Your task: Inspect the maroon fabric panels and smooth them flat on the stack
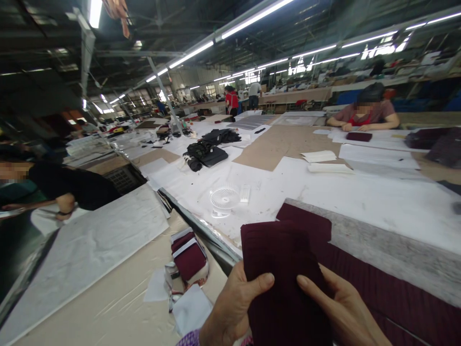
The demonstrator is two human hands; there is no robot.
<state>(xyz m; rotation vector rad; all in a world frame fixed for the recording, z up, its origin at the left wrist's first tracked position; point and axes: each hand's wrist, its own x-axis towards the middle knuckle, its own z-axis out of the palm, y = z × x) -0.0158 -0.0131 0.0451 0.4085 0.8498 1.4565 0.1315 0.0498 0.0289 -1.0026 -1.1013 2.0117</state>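
A stack of dark maroon fabric pieces (281, 269) is held up in front of me, over the table's edge. My left hand (234, 300) grips its left side, thumb on the front face. On the opposite side my right hand (334, 302) clasps it the same way, with its fingers hidden behind. More maroon fabric (389, 283) lies behind and to the right, on a grey sheet (382, 233). To the left, a small bundle of maroon and white pieces (190, 259) rests on a beige surface beside pale scraps (192, 310).
A white fan (225, 198) lies on the white table (284, 185). Behind it sits a pile of black fabric (209, 151). A person (365, 108) works at the far right; another person in black (72, 185) is at the left. Cream papers (319, 156) lie further back.
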